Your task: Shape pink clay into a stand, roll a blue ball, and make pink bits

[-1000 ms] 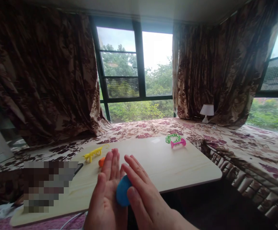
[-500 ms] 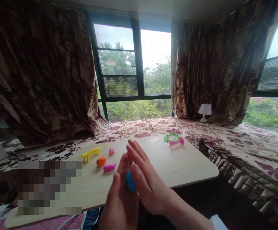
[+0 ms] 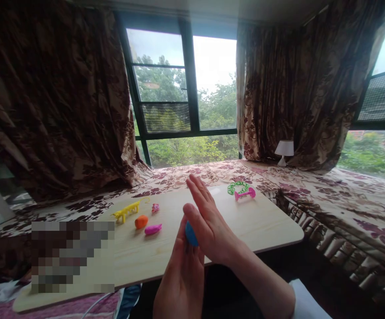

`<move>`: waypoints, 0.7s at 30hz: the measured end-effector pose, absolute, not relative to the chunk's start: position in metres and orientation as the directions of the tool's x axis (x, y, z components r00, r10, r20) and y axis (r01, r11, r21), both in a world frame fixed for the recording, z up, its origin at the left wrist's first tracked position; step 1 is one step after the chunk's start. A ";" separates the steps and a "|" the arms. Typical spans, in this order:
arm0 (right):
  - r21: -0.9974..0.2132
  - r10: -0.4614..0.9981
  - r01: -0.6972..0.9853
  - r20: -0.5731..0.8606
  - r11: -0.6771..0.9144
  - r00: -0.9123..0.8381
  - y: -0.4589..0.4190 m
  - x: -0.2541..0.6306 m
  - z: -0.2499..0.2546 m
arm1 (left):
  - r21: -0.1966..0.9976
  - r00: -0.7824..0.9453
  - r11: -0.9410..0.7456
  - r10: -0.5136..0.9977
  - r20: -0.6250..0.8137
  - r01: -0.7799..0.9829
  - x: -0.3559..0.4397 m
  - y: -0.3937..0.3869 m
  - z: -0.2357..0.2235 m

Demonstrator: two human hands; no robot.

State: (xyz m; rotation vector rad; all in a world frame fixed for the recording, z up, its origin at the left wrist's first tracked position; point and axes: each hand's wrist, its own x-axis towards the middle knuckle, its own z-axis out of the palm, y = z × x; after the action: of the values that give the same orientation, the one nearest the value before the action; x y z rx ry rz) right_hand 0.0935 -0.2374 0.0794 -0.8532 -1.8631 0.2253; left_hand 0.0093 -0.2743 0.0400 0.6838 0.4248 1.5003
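Patterned curtains (image 3: pixel 288 88) flank the window (image 3: pixel 188 79) beyond a pale worktop (image 3: pixel 262 221). Blue lump (image 3: pixel 191 235) observed clasped between the palms of both hands, left hand (image 3: pixel 183 268) on its left and near side, right hand (image 3: pixel 211 227) on its right, fingers extended. Orange lump (image 3: pixel 141 222), magenta piece (image 3: pixel 153 229) and yellow figure (image 3: pixel 130 208) noted left of the hands; green ring (image 3: pixel 231 189), far right.

- Window (image 3: pixel 191 88) stands beyond the table's (image 3: pixel 268 226) far edge, trees (image 3: pixel 179 153) and bright sky (image 3: pixel 214 57) outside.
- Brown floral curtains (image 3: pixel 62 97) flank it.
- Floral cloth (image 3: pixel 312 184) borders the far edge.
- White lamp (image 3: pixel 284 148) stands beyond the far right corner.
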 end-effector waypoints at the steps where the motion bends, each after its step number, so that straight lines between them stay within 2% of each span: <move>1: -0.503 0.653 0.457 0.708 0.733 -0.268 -0.238 0.095 0.071 | 0.643 0.049 -0.064 0.986 0.157 -0.763 0.005 -0.274 0.046; 4: -0.421 0.594 0.431 0.672 0.798 -0.443 -0.256 0.088 0.033 | 0.638 -0.040 -0.145 0.984 0.176 -0.756 -0.013 -0.266 0.057; 6: -0.317 0.486 0.397 0.740 0.862 -0.465 -0.269 0.076 0.015 | 0.662 -0.085 -0.189 0.979 0.187 -0.725 -0.021 -0.257 0.054; 8: -0.262 0.431 0.378 0.760 0.888 -0.486 -0.275 0.067 0.014 | 0.684 -0.049 -0.176 0.978 0.201 -0.708 -0.019 -0.252 0.043; 10: -0.304 0.475 0.398 0.749 0.866 -0.461 -0.268 0.066 0.029 | 0.677 -0.018 -0.151 0.980 0.199 -0.721 -0.009 -0.253 0.030; 13: -0.487 0.644 0.469 0.716 0.737 -0.269 -0.245 0.079 0.057 | 0.644 0.007 -0.098 0.987 0.159 -0.759 0.006 -0.261 0.023; 15: -0.534 0.685 0.472 0.687 0.701 -0.241 -0.235 0.089 0.061 | 0.622 0.046 -0.047 0.990 0.132 -0.782 0.008 -0.266 0.026; 18: -0.504 0.665 0.447 0.654 0.739 -0.362 -0.242 0.091 0.041 | 0.610 0.019 -0.070 0.990 0.138 -0.789 -0.005 -0.263 0.033; 21: -0.428 0.571 0.383 0.679 0.818 -0.461 -0.265 0.079 0.018 | 0.638 -0.030 -0.136 0.984 0.174 -0.758 -0.019 -0.254 0.032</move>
State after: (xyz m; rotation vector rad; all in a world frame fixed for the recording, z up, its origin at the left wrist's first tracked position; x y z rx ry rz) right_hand 0.0792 -0.2652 0.0178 -0.7004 -2.1100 0.2681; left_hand -0.0189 -0.2545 0.0317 0.6829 0.4348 1.5853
